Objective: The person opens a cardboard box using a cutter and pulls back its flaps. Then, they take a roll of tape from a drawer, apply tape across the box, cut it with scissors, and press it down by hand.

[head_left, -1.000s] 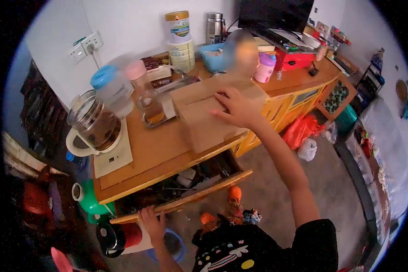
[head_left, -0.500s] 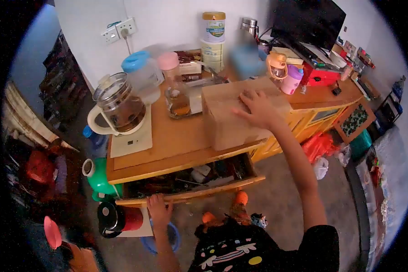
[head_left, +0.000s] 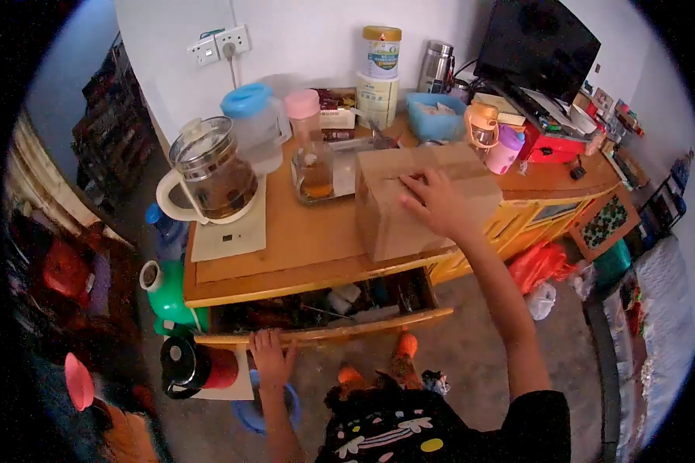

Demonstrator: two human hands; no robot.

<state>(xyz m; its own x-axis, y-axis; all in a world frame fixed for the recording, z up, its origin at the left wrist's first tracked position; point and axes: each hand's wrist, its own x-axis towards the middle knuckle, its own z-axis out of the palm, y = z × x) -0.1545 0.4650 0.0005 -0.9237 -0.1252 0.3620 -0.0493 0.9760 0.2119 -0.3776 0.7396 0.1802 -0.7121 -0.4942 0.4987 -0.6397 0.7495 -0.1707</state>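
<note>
A closed cardboard box (head_left: 425, 212) sits at the front edge of the wooden cabinet top (head_left: 309, 247). My right hand (head_left: 436, 204) rests on top of it, fingers spread. Below, a drawer (head_left: 332, 333) is pulled out, with a white object (head_left: 344, 297) and assorted small items inside. My left hand (head_left: 272, 356) lies with its fingers over the drawer's front edge, near its left end. Left of the box stand a glass teapot (head_left: 212, 177) on a cream base, a blue-lidded pitcher (head_left: 256, 127) and a pink-lidded bottle (head_left: 305, 131) beside a tray with a cup (head_left: 314, 181).
Behind the box are stacked cans (head_left: 378, 77), a steel flask (head_left: 436, 68) and a blue basket (head_left: 435, 117). A television (head_left: 537, 50) stands at the back right. A red kettle (head_left: 220, 368) and green jug (head_left: 170, 297) are low at the left.
The camera view has shifted, so the cabinet appears further right. My right hand stays on the box and my left hand on the drawer edge. The drawer looks equally far out.
</note>
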